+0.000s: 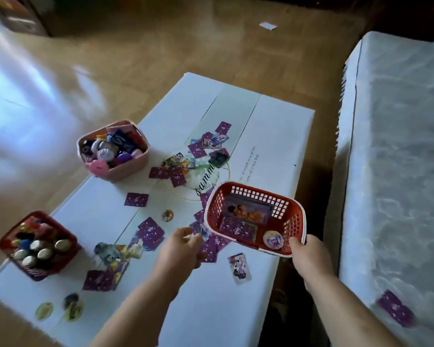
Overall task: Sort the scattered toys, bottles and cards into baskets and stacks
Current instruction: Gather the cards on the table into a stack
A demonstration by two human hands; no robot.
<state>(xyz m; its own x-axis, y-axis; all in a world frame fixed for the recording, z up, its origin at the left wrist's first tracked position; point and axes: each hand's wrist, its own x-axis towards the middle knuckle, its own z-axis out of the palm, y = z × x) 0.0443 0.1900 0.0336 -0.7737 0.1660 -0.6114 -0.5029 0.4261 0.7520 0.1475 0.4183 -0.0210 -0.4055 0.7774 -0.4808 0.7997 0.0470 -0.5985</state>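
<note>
My right hand [308, 254] grips the near rim of a red basket [290, 222], held tilted above the low white table [273, 126]. Cards and a round badge lie inside it. My left hand [183, 246] hovers over purple-backed cards [150, 230] near the table's front, fingers curled at a card; whether it holds one is unclear. More purple cards [198, 149] are scattered across the middle. A pink basket [135, 166] full of toys stands at the left. A second red basket [60, 264] with bottle caps showing sits at the near left.
Round discs [73, 309] lie at the table's near left corner, and a single card [239, 267] lies face up near the front. A white mattress [398, 171] runs along the right with one purple card [395, 311] on it. Wooden floor surrounds the table.
</note>
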